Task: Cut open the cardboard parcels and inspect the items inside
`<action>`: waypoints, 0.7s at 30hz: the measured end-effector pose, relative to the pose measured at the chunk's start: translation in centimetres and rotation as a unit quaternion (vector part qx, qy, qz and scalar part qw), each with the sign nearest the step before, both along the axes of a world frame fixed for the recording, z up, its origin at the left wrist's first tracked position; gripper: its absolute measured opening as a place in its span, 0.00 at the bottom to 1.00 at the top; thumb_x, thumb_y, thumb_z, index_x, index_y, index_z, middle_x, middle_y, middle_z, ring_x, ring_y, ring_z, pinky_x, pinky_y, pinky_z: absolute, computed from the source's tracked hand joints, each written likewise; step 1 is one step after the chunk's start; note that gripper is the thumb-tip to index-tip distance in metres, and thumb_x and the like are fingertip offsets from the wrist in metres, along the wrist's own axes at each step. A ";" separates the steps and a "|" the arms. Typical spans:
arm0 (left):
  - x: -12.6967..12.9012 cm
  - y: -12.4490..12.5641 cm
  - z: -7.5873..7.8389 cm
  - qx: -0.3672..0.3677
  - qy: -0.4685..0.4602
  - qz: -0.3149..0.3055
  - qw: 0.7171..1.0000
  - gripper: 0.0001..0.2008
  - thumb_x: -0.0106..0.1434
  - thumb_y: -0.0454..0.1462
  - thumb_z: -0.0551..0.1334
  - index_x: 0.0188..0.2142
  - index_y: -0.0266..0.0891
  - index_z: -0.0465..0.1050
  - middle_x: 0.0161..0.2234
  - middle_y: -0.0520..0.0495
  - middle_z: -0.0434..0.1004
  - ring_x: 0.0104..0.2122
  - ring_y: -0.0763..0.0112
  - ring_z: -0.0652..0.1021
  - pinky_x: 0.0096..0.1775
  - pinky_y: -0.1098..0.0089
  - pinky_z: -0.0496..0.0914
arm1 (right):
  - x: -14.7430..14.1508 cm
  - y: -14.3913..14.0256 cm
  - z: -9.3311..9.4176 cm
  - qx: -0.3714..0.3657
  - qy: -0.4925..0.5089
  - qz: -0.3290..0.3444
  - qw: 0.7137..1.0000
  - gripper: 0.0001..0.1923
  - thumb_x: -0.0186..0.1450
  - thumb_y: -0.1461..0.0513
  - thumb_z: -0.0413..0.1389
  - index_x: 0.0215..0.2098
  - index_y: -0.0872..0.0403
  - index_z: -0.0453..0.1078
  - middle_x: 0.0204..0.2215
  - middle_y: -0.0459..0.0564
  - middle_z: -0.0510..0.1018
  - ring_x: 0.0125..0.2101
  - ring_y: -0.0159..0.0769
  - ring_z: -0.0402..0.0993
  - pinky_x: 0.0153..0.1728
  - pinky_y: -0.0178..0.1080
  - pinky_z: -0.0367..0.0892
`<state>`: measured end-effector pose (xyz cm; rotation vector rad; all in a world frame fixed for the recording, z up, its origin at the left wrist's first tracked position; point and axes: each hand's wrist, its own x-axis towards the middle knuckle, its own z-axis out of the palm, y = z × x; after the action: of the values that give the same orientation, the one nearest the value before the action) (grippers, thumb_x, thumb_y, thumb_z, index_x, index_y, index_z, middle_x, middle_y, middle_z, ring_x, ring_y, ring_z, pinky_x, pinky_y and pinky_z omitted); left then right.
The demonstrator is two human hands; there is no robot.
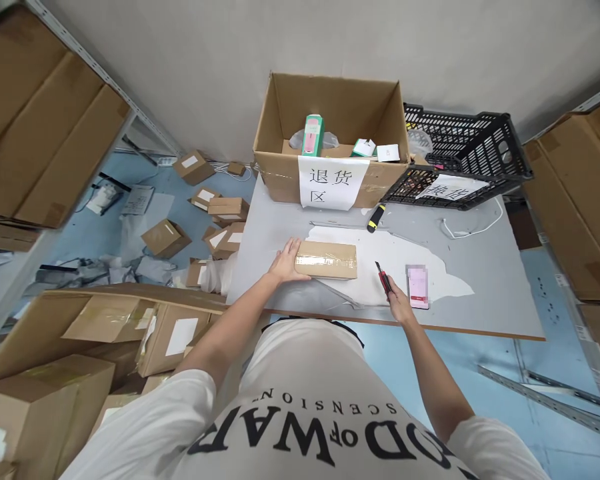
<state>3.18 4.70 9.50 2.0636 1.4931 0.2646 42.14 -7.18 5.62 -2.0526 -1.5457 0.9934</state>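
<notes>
A small cardboard box point(327, 260), with clear tape along it, lies on the grey table near its front edge. My left hand point(287, 263) grips the box's left end, thumb in front and fingers behind. In my right hand point(399, 300) is a red and black box cutter point(383, 279), its tip pointing up and away from me, to the right of the box and apart from it. Just right of that hand a phone point(418, 287) with a pink screen lies flat. Beneath the box spreads a torn white sheet point(430, 267).
Behind stand an open carton point(280, 180) holding small packages and a tilted black crate point(485, 147). A yellow and black tool point(376, 218) and a white cable point(473, 233) lie on the table point(500, 293). A large carton point(145, 291) of boxes stands at left.
</notes>
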 end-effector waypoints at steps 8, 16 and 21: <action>0.5 -2.9 0.2 0.053 0.036 -0.006 0.998 0.50 0.48 0.51 0.67 0.64 0.40 0.44 0.66 0.31 0.37 0.64 0.43 0.45 0.58 0.42 0.47 | -3.4 1.3 -6.2 0.016 -0.141 -0.081 0.987 0.35 0.63 0.49 0.44 0.64 0.57 0.51 0.44 0.61 0.66 0.44 0.48 0.65 0.47 0.50 0.60; 0.8 -5.6 0.6 0.077 0.081 -0.073 0.991 0.41 0.57 0.44 0.61 0.65 0.38 0.43 0.66 0.35 0.39 0.65 0.49 0.44 0.60 0.44 0.43 | -5.5 2.3 -7.1 -0.062 -0.171 -0.114 0.977 0.38 0.64 0.45 0.38 0.65 0.57 0.47 0.52 0.70 0.59 0.50 0.59 0.60 0.47 0.58 0.57; 1.3 -6.2 0.9 0.084 0.092 -0.118 0.985 0.37 0.59 0.41 0.58 0.65 0.39 0.44 0.66 0.38 0.43 0.65 0.54 0.45 0.61 0.47 0.41 | -6.4 2.1 -6.9 -0.079 -0.200 -0.100 0.971 0.35 0.64 0.51 0.41 0.66 0.53 0.43 0.53 0.67 0.58 0.52 0.57 0.58 0.47 0.58 0.56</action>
<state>4.46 -1.53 10.38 2.4323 1.3494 0.1111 35.79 -5.06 -1.24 -2.5862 -1.4350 0.6746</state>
